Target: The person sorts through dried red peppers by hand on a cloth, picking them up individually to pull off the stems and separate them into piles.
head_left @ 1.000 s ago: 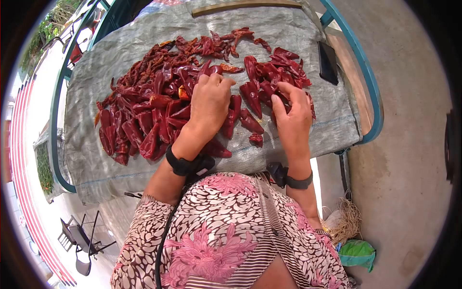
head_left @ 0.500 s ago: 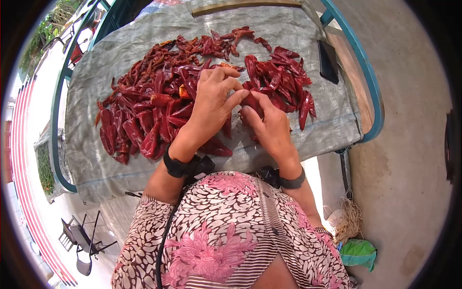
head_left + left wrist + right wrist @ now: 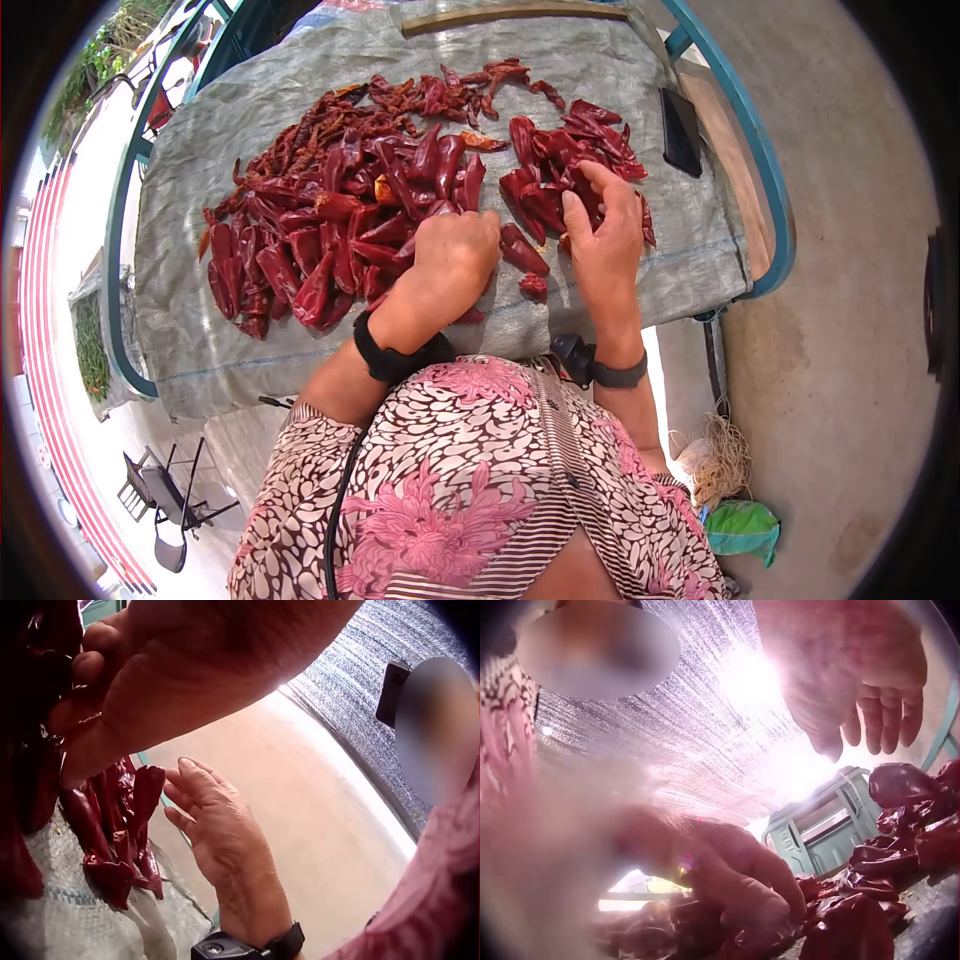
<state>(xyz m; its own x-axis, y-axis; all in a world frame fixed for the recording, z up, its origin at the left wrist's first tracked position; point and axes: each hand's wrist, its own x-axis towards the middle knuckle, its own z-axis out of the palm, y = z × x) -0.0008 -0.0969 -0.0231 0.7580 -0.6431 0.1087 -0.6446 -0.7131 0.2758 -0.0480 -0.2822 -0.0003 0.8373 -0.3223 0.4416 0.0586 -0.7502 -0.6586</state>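
Dried red chili peppers point(image 3: 310, 240) lie in a large heap on a grey woven sheet point(image 3: 640, 300). My left hand point(image 3: 455, 262) is at the heap's near right edge, its thumb and curled fingers pinching a dark red pepper point(image 3: 37, 784) in the left wrist view. Most of that pepper is hidden by the hand and shadow. Over the near side of a smaller pepper pile point(image 3: 575, 150), my right hand point(image 3: 608, 235) holds nothing, fingers spread and loosely bent. A single pepper point(image 3: 522, 250) and a short piece point(image 3: 533, 288) lie between the hands.
A black phone point(image 3: 681, 132) rests at the sheet's right side, near a blue-green metal frame point(image 3: 775, 190). Along the far edge lies a wooden strip point(image 3: 510, 14). Smaller, shrivelled peppers point(image 3: 300, 140) cover the heap's far side.
Half a second ago both hands met at one pepper in the middle. Since then the right hand has moved right to the smaller pile, and the left hand down and nearer at the heap's edge.
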